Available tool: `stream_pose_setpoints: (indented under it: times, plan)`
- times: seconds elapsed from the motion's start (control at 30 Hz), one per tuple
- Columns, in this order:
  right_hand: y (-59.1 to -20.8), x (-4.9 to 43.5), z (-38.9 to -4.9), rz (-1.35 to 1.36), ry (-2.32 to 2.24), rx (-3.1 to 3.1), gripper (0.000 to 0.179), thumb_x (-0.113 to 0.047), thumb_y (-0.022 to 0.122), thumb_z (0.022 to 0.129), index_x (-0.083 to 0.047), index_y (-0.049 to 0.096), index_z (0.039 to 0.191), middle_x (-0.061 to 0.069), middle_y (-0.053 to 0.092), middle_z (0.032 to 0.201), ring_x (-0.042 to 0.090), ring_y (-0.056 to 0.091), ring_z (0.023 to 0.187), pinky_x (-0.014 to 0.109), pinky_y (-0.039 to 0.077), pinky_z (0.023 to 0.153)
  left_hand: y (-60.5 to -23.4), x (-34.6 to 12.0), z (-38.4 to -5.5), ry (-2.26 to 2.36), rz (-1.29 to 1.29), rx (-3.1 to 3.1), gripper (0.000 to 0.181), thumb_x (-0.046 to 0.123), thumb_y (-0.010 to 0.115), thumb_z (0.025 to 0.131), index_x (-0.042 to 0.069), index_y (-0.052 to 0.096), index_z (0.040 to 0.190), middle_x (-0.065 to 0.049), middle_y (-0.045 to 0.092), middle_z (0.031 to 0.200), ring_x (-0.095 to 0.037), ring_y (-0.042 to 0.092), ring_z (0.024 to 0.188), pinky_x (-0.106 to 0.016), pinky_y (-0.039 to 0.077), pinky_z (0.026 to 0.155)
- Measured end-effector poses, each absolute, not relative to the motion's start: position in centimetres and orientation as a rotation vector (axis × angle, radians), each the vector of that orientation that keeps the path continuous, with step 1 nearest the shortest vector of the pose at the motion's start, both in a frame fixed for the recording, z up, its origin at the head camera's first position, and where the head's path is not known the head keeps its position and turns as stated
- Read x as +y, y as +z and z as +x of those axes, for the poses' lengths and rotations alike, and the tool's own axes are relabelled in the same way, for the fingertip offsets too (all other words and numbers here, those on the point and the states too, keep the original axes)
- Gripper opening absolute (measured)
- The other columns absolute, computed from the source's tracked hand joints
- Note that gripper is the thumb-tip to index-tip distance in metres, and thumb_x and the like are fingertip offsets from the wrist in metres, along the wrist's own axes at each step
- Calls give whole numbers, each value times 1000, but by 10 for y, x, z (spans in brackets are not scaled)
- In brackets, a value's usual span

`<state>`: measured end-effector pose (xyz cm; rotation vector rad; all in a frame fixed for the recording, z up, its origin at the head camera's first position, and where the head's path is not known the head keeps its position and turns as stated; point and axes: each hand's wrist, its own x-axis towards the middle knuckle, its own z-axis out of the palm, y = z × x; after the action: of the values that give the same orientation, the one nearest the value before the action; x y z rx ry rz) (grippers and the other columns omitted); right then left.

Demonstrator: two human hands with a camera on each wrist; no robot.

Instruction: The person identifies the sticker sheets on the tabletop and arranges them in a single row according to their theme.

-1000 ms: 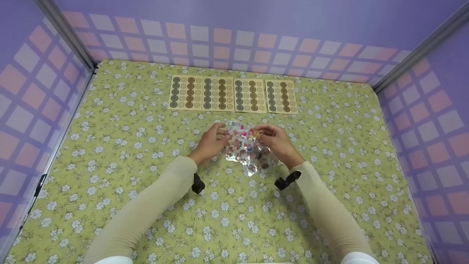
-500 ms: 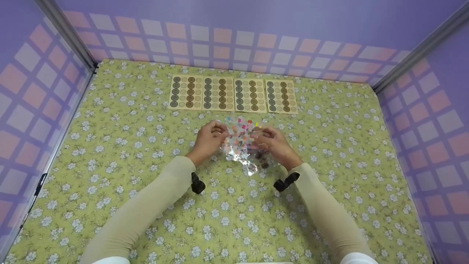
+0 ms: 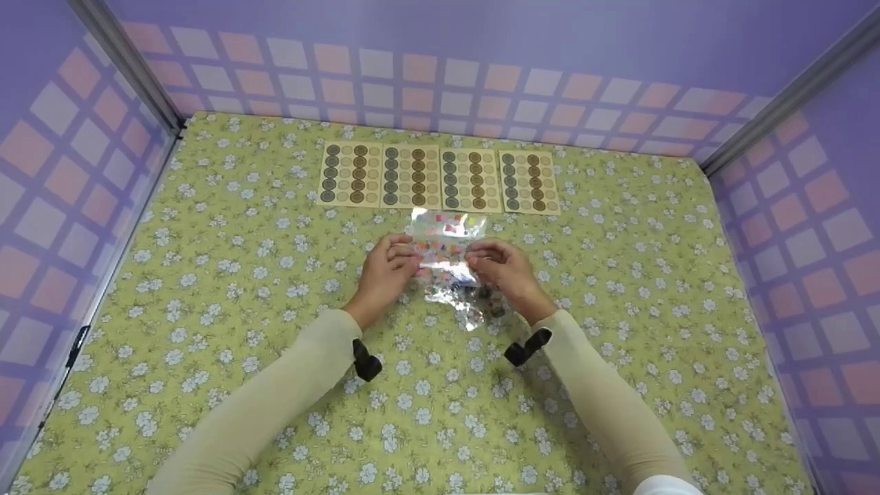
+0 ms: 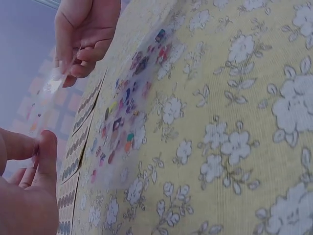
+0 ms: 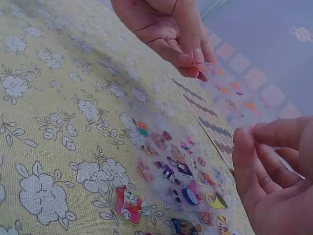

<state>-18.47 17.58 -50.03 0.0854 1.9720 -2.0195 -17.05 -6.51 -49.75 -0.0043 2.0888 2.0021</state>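
Two hands held a clear sticker sheet (image 3: 447, 237) raised above the floral cloth (image 3: 206, 289) in the head view, the left hand (image 3: 385, 271) and right hand (image 3: 505, 269) each pinching an edge. Another sticker sheet (image 4: 128, 112) lay flat in the left-wrist view. Pinching fingers (image 5: 254, 161) showed in the right-wrist view.

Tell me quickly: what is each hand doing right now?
Left hand: pinches the left edge of the clear plastic sheet of small colourful stickers.
Right hand: pinches its right edge.
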Motion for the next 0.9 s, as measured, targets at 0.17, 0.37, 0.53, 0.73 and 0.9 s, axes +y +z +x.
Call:
stream_pose_setpoints:
  times: [0.17, 0.37, 0.53, 0.73, 0.9]
  plan:
    - [-502, 176, -186, 108, -2044, 1998, 42, -9, 65, 91, 0, 53, 130, 12, 63, 119, 21, 66, 98, 46, 54, 93, -501, -77, -172, 2040, -24, 2125, 40, 11, 58, 97, 9, 45, 134, -15, 59, 123, -26, 60, 114, -39, 52, 94]
    - [-506, 179, -190, 94, -2061, 2031, 46, -7, 62, 93, 7, 46, 133, 26, 54, 132, 31, 61, 109, 55, 47, 99, -505, -103, -178, 1973, -83, 2253, 40, 11, 58, 96, 9, 46, 134, -14, 61, 122, -26, 61, 112, -36, 54, 91]
    - [-511, 185, -192, 93, -1927, 2171, 43, -11, 64, 93, 4, 51, 131, 23, 55, 130, 23, 61, 107, 43, 52, 92, -513, -131, -185, 1869, -110, 2401, 43, 17, 58, 97, 7, 45, 138, -14, 62, 122, -25, 61, 113, -37, 52, 93]
    - [-511, 193, -197, -83, -1559, 2447, 44, -14, 69, 90, -3, 55, 130, 15, 53, 135, 29, 53, 122, 41, 50, 97, -514, -161, -193, 1742, -182, 2473, 50, 17, 58, 97, 9, 41, 143, -15, 60, 127, -27, 61, 116, -37, 53, 94]
    - [-511, 192, -197, -279, -1175, 2588, 55, -20, 73, 87, -12, 52, 137, 10, 32, 155, 33, 39, 137, 49, 44, 104, -511, -177, -198, 1576, -202, 2573, 54, 13, 56, 98, 8, 36, 148, -18, 57, 128, -30, 59, 117, -40, 53, 95]
